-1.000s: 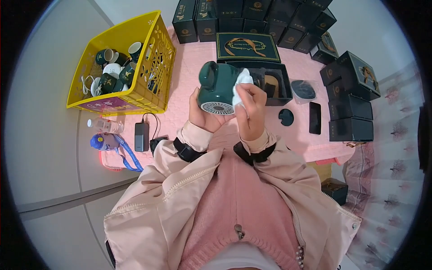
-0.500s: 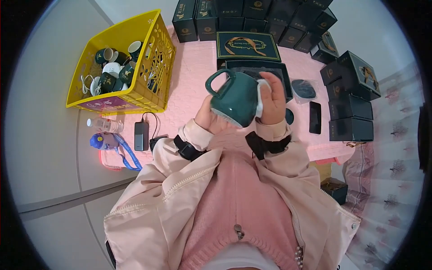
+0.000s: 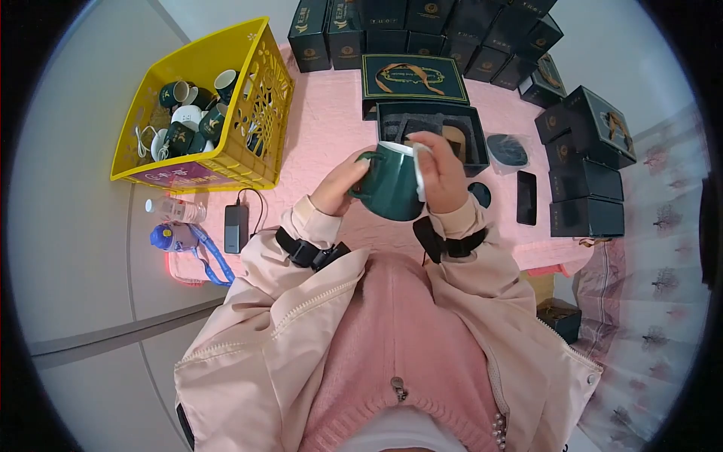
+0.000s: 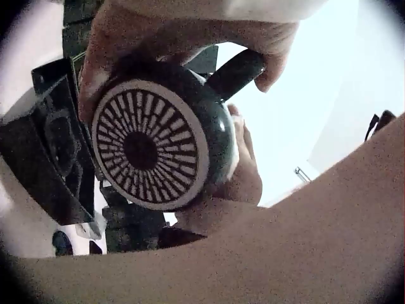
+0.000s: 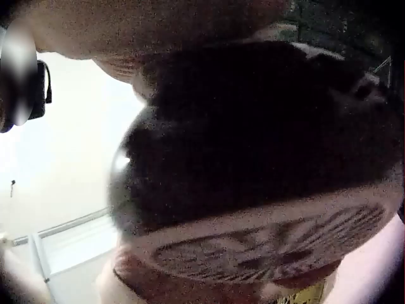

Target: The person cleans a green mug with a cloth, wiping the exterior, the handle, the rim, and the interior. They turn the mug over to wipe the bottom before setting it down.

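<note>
A glossy dark green mug [image 3: 388, 192] is held upright above the table, its white inside rim facing up. My left hand [image 3: 339, 184] grips it at the handle side, thumb near the top of the handle. In the left wrist view, the mug's underside [image 4: 147, 151] shows a ring of radiating dark and light bars, with fingers wrapped round the body. My right hand [image 3: 446, 179] holds a white cloth [image 3: 419, 177] against the mug's right side, fingertips at the rim. The mug's dark body [image 5: 240, 145] fills most of the right wrist view.
Behind the mug lies an open box [image 3: 474, 124] with foam inserts, its ribboned lid [image 3: 414, 78] beyond. A yellow crate [image 3: 279, 113] of mugs stands left, stacked dark boxes [image 3: 587, 181] right. A phone [image 3: 527, 197], dark disc [image 3: 480, 194], power bank [image 3: 236, 229] and bottles are on the table.
The mug has turned from tilted with its base showing to upright with its rim up. My left hand has shifted from beneath it to the handle. The right hand with the cloth has moved right.
</note>
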`<action>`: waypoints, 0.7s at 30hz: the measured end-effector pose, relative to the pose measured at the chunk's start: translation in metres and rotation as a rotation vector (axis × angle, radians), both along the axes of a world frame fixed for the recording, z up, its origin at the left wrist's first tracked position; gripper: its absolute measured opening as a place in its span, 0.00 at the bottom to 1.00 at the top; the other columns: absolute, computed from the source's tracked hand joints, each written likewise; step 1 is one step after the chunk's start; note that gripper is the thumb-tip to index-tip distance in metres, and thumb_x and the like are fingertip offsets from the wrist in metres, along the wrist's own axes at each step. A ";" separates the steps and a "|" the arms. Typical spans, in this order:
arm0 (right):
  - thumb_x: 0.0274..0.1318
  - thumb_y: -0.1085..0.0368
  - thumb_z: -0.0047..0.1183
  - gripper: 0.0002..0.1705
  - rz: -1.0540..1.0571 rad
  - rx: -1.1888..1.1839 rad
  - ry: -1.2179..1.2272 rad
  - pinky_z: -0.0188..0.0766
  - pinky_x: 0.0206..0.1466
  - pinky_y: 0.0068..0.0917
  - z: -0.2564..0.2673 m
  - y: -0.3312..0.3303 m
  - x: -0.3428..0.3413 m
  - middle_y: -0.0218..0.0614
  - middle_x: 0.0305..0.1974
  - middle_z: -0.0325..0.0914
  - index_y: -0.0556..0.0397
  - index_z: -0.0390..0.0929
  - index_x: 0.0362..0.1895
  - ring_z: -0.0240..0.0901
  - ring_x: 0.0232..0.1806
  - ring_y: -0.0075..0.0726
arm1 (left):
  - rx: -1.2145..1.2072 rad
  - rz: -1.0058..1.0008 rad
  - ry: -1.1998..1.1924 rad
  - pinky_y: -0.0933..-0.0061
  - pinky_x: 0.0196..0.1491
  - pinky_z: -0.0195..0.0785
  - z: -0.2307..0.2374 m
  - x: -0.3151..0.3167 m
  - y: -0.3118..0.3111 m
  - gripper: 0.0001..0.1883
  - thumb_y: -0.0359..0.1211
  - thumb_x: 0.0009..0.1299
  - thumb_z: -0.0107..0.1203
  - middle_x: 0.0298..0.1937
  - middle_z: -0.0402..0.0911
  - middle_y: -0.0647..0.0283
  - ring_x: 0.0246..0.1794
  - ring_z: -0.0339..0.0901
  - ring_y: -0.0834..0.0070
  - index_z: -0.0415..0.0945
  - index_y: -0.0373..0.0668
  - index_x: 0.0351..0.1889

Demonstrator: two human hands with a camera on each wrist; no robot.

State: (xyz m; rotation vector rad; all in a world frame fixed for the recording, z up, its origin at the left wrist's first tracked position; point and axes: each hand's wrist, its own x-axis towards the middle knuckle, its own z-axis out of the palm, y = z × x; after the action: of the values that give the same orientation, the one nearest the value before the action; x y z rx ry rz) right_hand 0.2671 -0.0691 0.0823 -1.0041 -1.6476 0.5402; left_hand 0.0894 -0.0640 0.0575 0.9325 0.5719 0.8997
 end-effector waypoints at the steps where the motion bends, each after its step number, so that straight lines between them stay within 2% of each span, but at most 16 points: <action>1: 0.51 0.71 0.41 0.09 -0.011 0.072 -0.089 0.61 0.35 0.20 0.000 0.001 -0.003 0.33 0.31 0.69 0.56 0.68 0.39 0.65 0.31 0.26 | 0.113 0.039 0.076 0.79 0.48 0.60 0.002 0.003 -0.001 0.27 0.46 0.65 0.41 0.46 0.70 0.62 0.45 0.68 0.77 0.58 0.36 0.55; 2: 0.51 0.71 0.41 0.09 -0.012 0.072 -0.091 0.61 0.35 0.20 0.000 0.000 -0.006 0.33 0.31 0.69 0.56 0.68 0.39 0.65 0.31 0.26 | 0.113 0.038 0.074 0.79 0.48 0.60 0.001 0.005 -0.002 0.27 0.46 0.65 0.41 0.46 0.70 0.62 0.45 0.68 0.77 0.58 0.36 0.55; 5: 0.51 0.72 0.40 0.11 -0.115 0.295 -0.495 0.61 0.34 0.22 0.002 -0.005 -0.018 0.35 0.30 0.69 0.56 0.68 0.40 0.66 0.30 0.29 | 0.355 0.157 0.309 0.81 0.48 0.57 -0.004 0.010 -0.002 0.27 0.41 0.63 0.43 0.46 0.69 0.63 0.45 0.65 0.79 0.55 0.34 0.57; 10: 0.53 0.71 0.39 0.11 -0.049 0.418 -0.472 0.61 0.33 0.22 -0.009 0.007 -0.010 0.31 0.29 0.69 0.56 0.68 0.41 0.64 0.28 0.26 | 0.268 0.149 0.263 0.80 0.48 0.57 0.001 0.002 -0.010 0.27 0.41 0.62 0.43 0.47 0.69 0.63 0.46 0.64 0.79 0.56 0.33 0.56; 13: 0.55 0.67 0.39 0.11 0.083 -0.144 0.243 0.61 0.32 0.22 -0.005 0.001 -0.001 0.27 0.28 0.68 0.56 0.67 0.42 0.62 0.27 0.23 | 0.152 0.093 0.034 0.82 0.46 0.57 -0.006 -0.002 -0.006 0.28 0.42 0.62 0.43 0.48 0.68 0.62 0.45 0.65 0.80 0.57 0.33 0.56; 14: 0.55 0.67 0.39 0.11 0.084 -0.143 0.241 0.61 0.32 0.22 -0.007 0.002 0.001 0.27 0.28 0.68 0.56 0.67 0.42 0.62 0.27 0.23 | 0.153 0.095 0.032 0.82 0.46 0.57 -0.007 -0.002 -0.006 0.28 0.42 0.62 0.43 0.48 0.68 0.62 0.45 0.65 0.80 0.57 0.33 0.56; 17: 0.57 0.64 0.36 0.14 0.146 -0.263 0.576 0.61 0.37 0.20 -0.018 0.006 0.005 0.26 0.32 0.67 0.55 0.65 0.46 0.61 0.31 0.21 | 0.059 0.055 -0.115 0.82 0.45 0.57 -0.004 0.000 -0.008 0.28 0.43 0.62 0.42 0.48 0.69 0.62 0.45 0.65 0.80 0.58 0.33 0.55; 18: 0.57 0.64 0.36 0.14 0.145 -0.264 0.577 0.61 0.37 0.20 -0.022 0.006 0.005 0.26 0.32 0.67 0.55 0.65 0.46 0.61 0.31 0.21 | 0.058 0.054 -0.114 0.82 0.45 0.57 -0.004 0.001 -0.009 0.28 0.43 0.62 0.42 0.48 0.69 0.62 0.45 0.65 0.80 0.58 0.33 0.55; 21: 0.58 0.62 0.35 0.17 0.073 -0.332 0.814 0.59 0.45 0.19 -0.028 0.005 -0.004 0.31 0.40 0.66 0.55 0.63 0.50 0.62 0.39 0.23 | 0.088 0.059 -0.117 0.81 0.46 0.57 0.002 0.002 -0.010 0.28 0.43 0.62 0.41 0.48 0.68 0.62 0.45 0.65 0.79 0.58 0.33 0.55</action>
State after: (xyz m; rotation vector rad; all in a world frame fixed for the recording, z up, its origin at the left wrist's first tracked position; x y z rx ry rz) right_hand 0.2636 -0.0646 0.0540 -0.7945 -0.8803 1.1255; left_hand 0.0918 -0.0739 0.0595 0.9390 0.4641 1.0322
